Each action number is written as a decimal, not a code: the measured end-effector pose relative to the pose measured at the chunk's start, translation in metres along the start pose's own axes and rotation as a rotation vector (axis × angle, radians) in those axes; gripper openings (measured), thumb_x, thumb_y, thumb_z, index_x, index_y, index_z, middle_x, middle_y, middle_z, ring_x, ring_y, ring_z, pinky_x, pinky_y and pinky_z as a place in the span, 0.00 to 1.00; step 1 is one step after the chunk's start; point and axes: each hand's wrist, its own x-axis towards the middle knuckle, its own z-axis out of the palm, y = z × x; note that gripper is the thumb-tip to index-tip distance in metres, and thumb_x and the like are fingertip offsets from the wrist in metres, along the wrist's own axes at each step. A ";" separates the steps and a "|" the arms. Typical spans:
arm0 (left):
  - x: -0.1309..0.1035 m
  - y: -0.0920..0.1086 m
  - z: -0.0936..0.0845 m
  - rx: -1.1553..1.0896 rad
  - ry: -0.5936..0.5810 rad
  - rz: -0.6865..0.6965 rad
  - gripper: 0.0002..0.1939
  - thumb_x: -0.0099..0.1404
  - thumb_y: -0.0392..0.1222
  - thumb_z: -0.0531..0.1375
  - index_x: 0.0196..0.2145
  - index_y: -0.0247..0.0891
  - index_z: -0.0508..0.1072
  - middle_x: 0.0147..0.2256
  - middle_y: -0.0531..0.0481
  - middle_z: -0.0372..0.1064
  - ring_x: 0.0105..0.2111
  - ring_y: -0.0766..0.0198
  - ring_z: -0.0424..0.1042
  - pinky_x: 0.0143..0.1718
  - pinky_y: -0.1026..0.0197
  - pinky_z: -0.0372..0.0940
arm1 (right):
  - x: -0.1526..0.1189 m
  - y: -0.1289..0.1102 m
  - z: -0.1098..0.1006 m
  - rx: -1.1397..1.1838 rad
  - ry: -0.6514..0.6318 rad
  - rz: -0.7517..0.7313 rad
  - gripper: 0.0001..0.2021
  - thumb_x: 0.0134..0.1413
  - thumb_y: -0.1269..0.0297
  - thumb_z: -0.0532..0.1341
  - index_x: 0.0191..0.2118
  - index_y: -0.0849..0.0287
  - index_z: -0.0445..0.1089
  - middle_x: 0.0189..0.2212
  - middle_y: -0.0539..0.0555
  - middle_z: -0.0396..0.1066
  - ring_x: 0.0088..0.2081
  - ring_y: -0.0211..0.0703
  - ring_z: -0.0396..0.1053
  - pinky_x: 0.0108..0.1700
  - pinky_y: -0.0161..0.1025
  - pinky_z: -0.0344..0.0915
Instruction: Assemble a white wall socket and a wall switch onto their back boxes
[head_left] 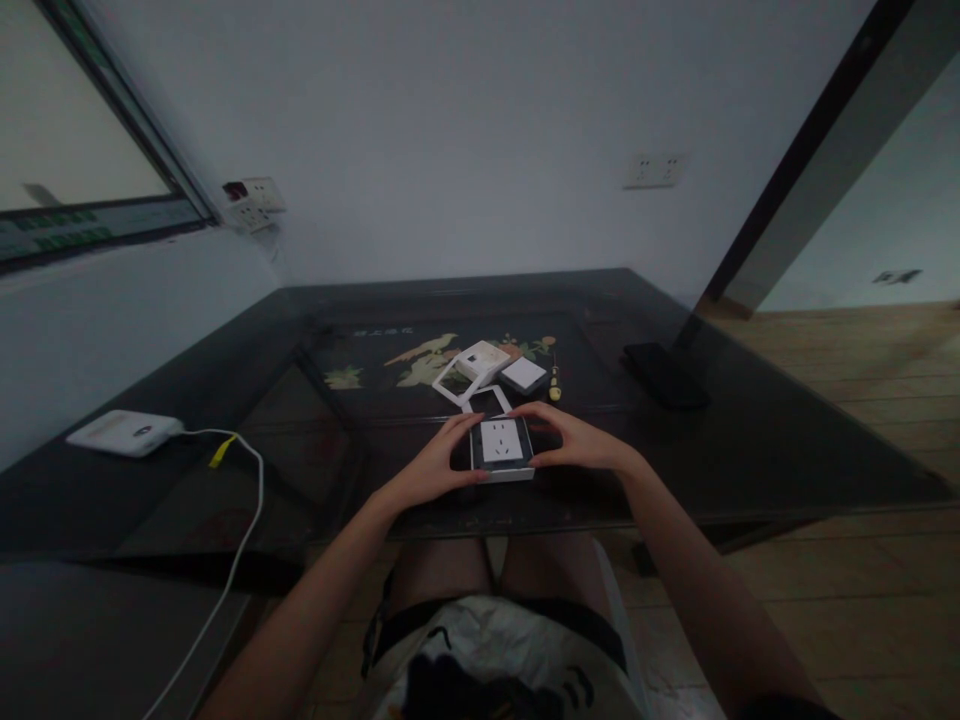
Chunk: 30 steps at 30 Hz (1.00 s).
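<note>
A wall socket (502, 441) with a white face and dark surround rests near the table's front edge. My left hand (444, 455) grips its left side, fingers at the far corner and thumb at the near one. On the opposite side my right hand (571, 440) holds it the same way. Just beyond lie a white frame (495, 397), a second white frame (450, 382) leaning by a white box (482, 358), and a white square panel on a dark base (524, 375). A small screwdriver with a yellow handle (555, 384) lies to their right.
A dark phone-like object (664, 376) lies on the right of the dark glossy table (600, 480). At the left is a white device (127, 432) whose white cable (261, 485) hangs over the front edge. Wall outlets (655, 171) are set behind the table.
</note>
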 end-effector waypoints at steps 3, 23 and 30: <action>0.000 -0.001 0.000 -0.014 0.016 0.004 0.37 0.57 0.47 0.65 0.62 0.47 0.56 0.61 0.43 0.51 0.62 0.51 0.53 0.62 0.46 0.52 | 0.000 0.000 0.000 -0.014 0.005 -0.002 0.33 0.45 0.60 0.68 0.58 0.52 0.58 0.58 0.57 0.57 0.61 0.51 0.54 0.61 0.55 0.54; 0.001 0.002 0.003 -0.029 0.036 -0.019 0.36 0.57 0.46 0.65 0.60 0.46 0.57 0.60 0.42 0.51 0.61 0.51 0.54 0.61 0.45 0.54 | -0.001 -0.001 -0.001 -0.050 -0.011 0.005 0.34 0.42 0.59 0.70 0.57 0.50 0.60 0.58 0.56 0.58 0.61 0.51 0.54 0.61 0.54 0.54; 0.001 0.002 0.004 -0.028 0.038 -0.007 0.36 0.57 0.45 0.65 0.61 0.47 0.56 0.60 0.43 0.51 0.61 0.50 0.54 0.60 0.46 0.56 | -0.001 -0.002 -0.002 -0.033 -0.004 0.005 0.30 0.47 0.59 0.67 0.56 0.50 0.61 0.58 0.55 0.58 0.61 0.51 0.55 0.60 0.55 0.55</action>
